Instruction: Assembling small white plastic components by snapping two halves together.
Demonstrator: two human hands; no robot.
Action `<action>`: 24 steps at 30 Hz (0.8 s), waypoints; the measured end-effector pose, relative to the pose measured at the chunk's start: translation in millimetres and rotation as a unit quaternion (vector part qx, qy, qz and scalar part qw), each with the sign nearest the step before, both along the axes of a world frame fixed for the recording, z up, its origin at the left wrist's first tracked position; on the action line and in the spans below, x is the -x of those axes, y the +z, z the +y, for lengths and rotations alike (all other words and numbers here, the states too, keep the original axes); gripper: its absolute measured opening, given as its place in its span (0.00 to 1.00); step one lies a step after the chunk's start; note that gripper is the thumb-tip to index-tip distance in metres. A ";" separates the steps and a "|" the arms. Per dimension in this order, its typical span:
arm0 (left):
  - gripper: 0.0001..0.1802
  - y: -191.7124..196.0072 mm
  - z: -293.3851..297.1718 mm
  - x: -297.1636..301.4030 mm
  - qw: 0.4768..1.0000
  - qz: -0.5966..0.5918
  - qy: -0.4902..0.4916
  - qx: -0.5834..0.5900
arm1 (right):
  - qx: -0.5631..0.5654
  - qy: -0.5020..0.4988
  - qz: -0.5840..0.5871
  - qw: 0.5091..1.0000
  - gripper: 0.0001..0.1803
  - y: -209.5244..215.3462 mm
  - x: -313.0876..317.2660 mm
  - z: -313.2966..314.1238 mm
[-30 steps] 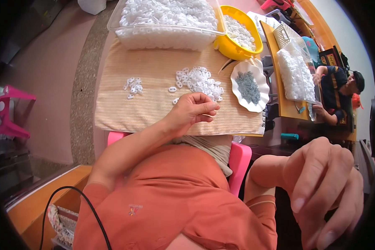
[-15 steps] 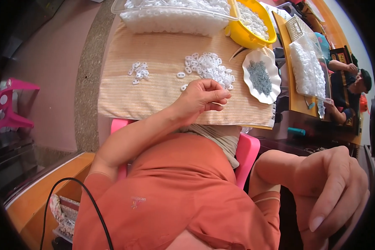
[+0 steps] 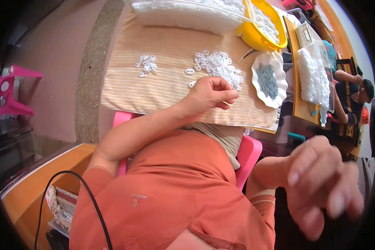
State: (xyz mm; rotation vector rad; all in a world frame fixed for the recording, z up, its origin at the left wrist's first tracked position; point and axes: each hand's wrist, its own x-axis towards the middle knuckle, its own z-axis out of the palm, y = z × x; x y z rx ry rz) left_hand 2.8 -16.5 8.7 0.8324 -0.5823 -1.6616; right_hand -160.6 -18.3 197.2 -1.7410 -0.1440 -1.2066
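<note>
My left hand (image 3: 208, 98) rests on a beige striped cloth (image 3: 154, 89) with its fingers curled against the thumb. Whether a piece sits between them is hidden. Its fingertips lie at the near edge of a pile of small white plastic rings (image 3: 221, 66). A smaller cluster of the same rings (image 3: 146, 65) lies further left on the cloth. My right hand (image 3: 321, 183) hovers close to the camera at the lower right, blurred, fingers apart and holding nothing. A white scalloped dish (image 3: 279, 89) of small grey parts stands right of the pile.
A clear container of white pieces (image 3: 187, 14) and a yellow bowl (image 3: 258, 39) line the far edge. Another person (image 3: 356, 93) works at an orange table on the right, beside a clear bag of white parts (image 3: 314, 75). A pink chair (image 3: 8, 93) stands left; a black cable (image 3: 87, 196) crosses my shirt.
My right hand has drifted right and spread its fingers, now blurred. The left hand stays at the pile's edge. The view has tilted, shifting the cloth lower in the picture.
</note>
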 end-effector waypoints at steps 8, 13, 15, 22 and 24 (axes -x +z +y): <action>0.06 7.2 -5.9 -17.2 0.974 -0.155 0.134 0.092 | -0.108 -0.188 0.140 0.966 0.17 -63.2 -15.4 -32.7; 0.06 23.5 -12.9 -56.2 0.880 -0.390 0.224 0.153 | -0.133 -0.135 0.161 0.969 0.18 -103.8 -10.9 -47.4; 0.06 32.2 -8.6 -82.4 0.823 -0.513 0.199 0.142 | -0.149 -0.112 0.177 0.967 0.18 -115.8 -6.0 -50.4; 0.07 25.7 33.6 -165.0 0.694 -0.689 0.207 0.037 | -0.182 -0.178 0.229 0.940 0.14 -132.6 27.9 -46.6; 0.10 20.2 47.0 -181.1 0.652 -0.729 0.205 -0.036 | -0.187 -0.175 0.233 0.938 0.14 -137.3 34.2 -48.9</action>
